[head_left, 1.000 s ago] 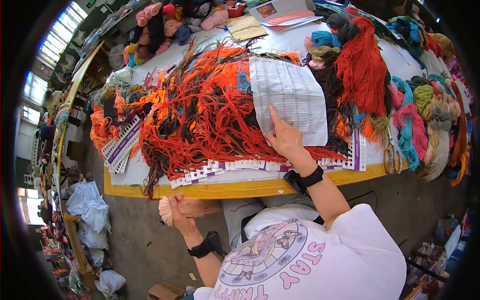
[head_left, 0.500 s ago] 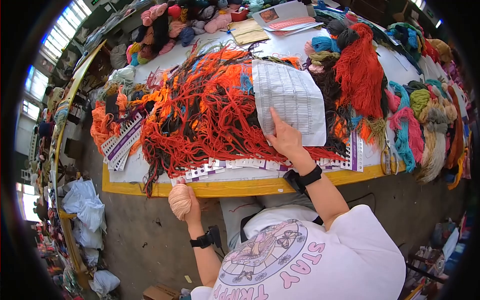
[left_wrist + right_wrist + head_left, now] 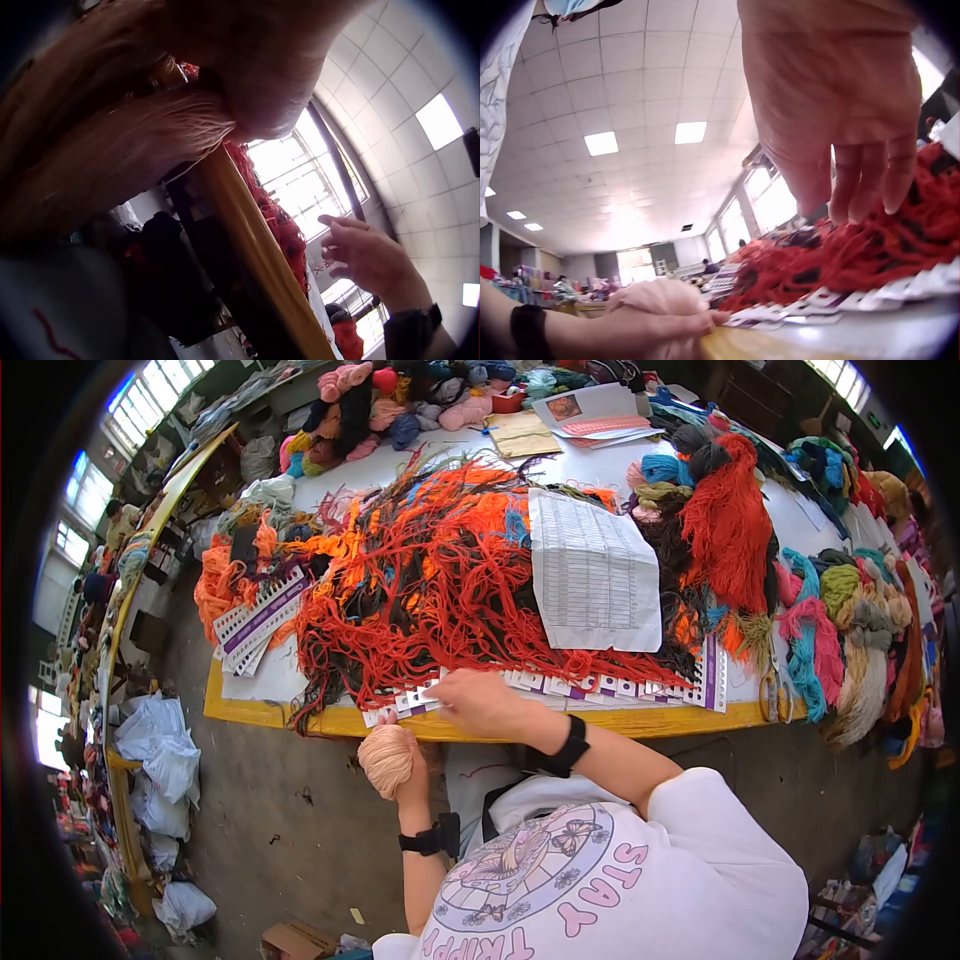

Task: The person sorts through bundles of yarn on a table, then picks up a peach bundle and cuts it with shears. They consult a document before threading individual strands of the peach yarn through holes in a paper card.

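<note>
My left hand [image 3: 414,788] grips a skein of pale peach yarn [image 3: 384,762] just off the table's yellow front edge. In the left wrist view the skein's strands [image 3: 142,139] fill the upper left, gathered near the hand. My right hand [image 3: 488,705] is over the front edge, a little to the right of the skein, with nothing in it. Its fingers [image 3: 866,180] reach down loosely in the right wrist view. Under and beyond it run white-and-purple punched cards [image 3: 530,682], below a heap of red, orange and black yarn [image 3: 430,600]. A printed sheet [image 3: 595,575] lies on the heap.
Scissors [image 3: 769,695] are at the table's right front, beside hanging skeins in turquoise, pink and beige. A big red yarn bundle [image 3: 728,525] lies behind them. More cards [image 3: 262,622] fan out at left. White plastic bags [image 3: 165,755] stand beside another table at far left.
My right hand has left the printed sheet and moved left and toward me, near the skein. My left hand has raised the skein to the table edge and turned it upright.
</note>
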The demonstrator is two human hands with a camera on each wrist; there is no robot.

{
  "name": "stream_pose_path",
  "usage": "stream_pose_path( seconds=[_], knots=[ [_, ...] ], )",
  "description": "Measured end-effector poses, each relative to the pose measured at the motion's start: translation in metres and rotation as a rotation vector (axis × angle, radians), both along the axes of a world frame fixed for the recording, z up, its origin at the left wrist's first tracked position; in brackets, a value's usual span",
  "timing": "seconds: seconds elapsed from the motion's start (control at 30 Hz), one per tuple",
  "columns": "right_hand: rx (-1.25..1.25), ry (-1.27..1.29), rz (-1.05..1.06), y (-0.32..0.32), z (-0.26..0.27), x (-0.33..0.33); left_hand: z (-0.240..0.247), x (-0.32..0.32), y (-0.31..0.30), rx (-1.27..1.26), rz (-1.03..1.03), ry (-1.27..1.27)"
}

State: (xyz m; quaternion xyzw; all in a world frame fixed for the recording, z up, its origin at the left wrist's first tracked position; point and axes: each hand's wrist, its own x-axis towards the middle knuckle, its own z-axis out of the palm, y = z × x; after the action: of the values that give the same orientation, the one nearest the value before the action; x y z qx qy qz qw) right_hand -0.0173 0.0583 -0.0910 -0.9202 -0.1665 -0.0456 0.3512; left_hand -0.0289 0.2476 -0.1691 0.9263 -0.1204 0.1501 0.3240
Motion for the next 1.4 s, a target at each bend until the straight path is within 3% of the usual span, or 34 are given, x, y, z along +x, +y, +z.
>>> stream_pose_path(
  seconds=[0.07,0.17,0.2,0.23,0.27,0.33,0.43,0.47,0.5,0.57,0.6,0.63,0.7,0.8,0.9,0.93,1.0,1.07,1.1,1.17,1.23,1.27,1.33,1.37,1.4],
  knots=[
    [0.046,0.239,0.198,0.024,0.009,0.014,0.001,-0.004,-0.003,-0.112,-0.002,0.020],
    [0.067,0.201,0.459,0.061,-0.039,0.062,-0.028,-0.006,0.006,-0.093,0.122,0.227],
    [0.047,0.160,0.483,0.066,-0.048,0.082,-0.025,-0.003,0.005,-0.084,0.087,0.133],
    [-0.037,0.455,0.449,0.061,-0.022,0.098,-0.019,-0.002,0.002,-0.074,0.052,0.040],
    [-0.098,0.264,0.370,0.065,-0.038,0.122,-0.016,-0.001,0.000,-0.066,0.017,-0.053],
    [0.050,0.178,0.093,0.053,-0.023,0.130,-0.013,-0.002,0.000,0.012,0.020,-0.075],
    [-0.142,-0.019,-0.213,0.055,0.006,0.119,-0.009,-0.003,-0.002,0.006,0.034,-0.065],
    [-0.163,0.013,-0.178,0.061,0.013,0.113,-0.008,-0.004,-0.002,-0.017,0.045,-0.055],
    [-0.247,0.266,0.117,0.065,0.020,0.107,-0.011,-0.005,-0.002,0.006,0.102,0.030],
    [-0.193,0.356,0.417,0.077,-0.002,0.110,-0.019,-0.007,-0.001,0.054,0.199,0.202],
    [-0.165,0.394,0.561,0.081,-0.017,0.116,-0.017,-0.001,-0.002,-0.052,0.063,-0.047],
    [-0.113,0.144,0.173,0.083,-0.035,0.130,-0.014,-0.001,-0.003,-0.040,0.057,-0.050],
    [-0.013,-0.070,-0.071,0.067,-0.021,0.143,-0.008,-0.004,-0.002,-0.008,0.041,-0.057],
    [-0.124,-0.102,-0.215,0.057,-0.004,0.134,-0.013,-0.004,0.000,-0.060,0.024,-0.065],
    [-0.378,0.326,0.293,0.055,0.009,0.107,-0.011,-0.002,-0.002,-0.045,0.023,-0.061],
    [-0.321,0.481,0.585,0.038,-0.021,0.112,-0.011,-0.005,-0.001,-0.014,0.034,-0.049],
    [-0.097,0.094,-0.091,0.017,-0.016,0.120,-0.014,-0.005,-0.001,-0.014,0.024,-0.044],
    [-0.098,-0.061,-0.203,-0.006,-0.020,0.134,-0.030,-0.002,0.003,0.019,0.055,-0.065],
    [-0.184,-0.033,-0.256,-0.007,-0.014,0.131,-0.035,-0.002,0.004,0.063,0.069,-0.042],
    [-0.152,-0.227,-0.348,0.009,0.000,0.112,-0.028,-0.006,0.002,0.217,0.146,-0.114],
    [-0.087,-0.105,-0.125,0.033,0.009,0.098,-0.017,-0.004,0.000,0.078,0.068,-0.196],
    [-0.065,0.082,0.151,0.045,0.008,0.097,-0.015,-0.003,0.000,-0.011,0.051,-0.151],
    [0.065,0.574,0.603,0.070,-0.013,0.101,-0.025,-0.007,-0.002,0.061,0.127,-0.129],
    [-0.093,0.338,0.640,0.082,-0.030,0.107,-0.028,-0.006,-0.001,0.098,0.156,-0.122],
    [-0.072,0.247,0.515,0.088,-0.035,0.122,-0.018,-0.002,0.000,0.027,0.092,-0.114]
  ],
)
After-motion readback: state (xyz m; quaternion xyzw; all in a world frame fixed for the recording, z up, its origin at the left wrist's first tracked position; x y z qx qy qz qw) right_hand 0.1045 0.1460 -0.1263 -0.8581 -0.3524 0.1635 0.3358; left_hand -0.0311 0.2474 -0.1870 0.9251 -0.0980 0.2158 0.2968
